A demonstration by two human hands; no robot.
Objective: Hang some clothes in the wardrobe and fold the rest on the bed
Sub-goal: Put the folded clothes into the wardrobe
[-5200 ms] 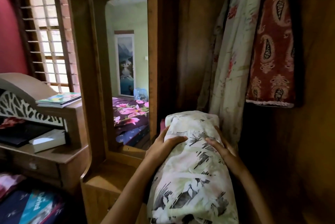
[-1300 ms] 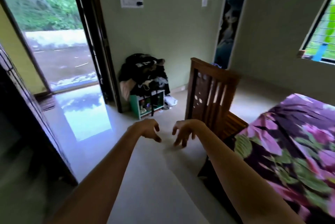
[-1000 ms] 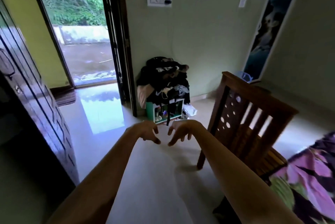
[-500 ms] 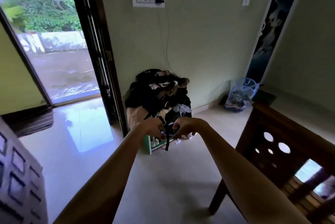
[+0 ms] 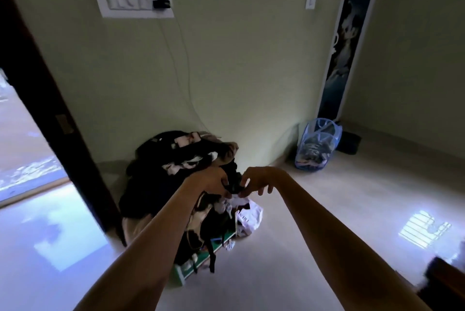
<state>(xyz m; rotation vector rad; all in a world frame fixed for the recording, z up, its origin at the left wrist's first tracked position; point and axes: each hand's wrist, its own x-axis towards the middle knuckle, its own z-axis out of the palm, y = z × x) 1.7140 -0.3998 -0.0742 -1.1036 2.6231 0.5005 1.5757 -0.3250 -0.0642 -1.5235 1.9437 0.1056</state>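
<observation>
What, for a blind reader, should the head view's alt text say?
Left hand and right hand reach toward a heap of dark clothes on a low green rack by the wall; a blue mesh basket stands in the corner.

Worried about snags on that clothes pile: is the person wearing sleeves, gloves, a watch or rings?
No sleeves show; both arms are bare down to the frame's lower edge. The left hand and right hand are ungloved, and neither wrist carries a watch or bangle. Rings cannot be ruled out, because the fingers are too small and dim to tell.

Two hands [image 5: 211, 182] [image 5: 259, 181], one pile [image 5: 156, 180] (clothes), one hamper [image 5: 318, 144]
</observation>
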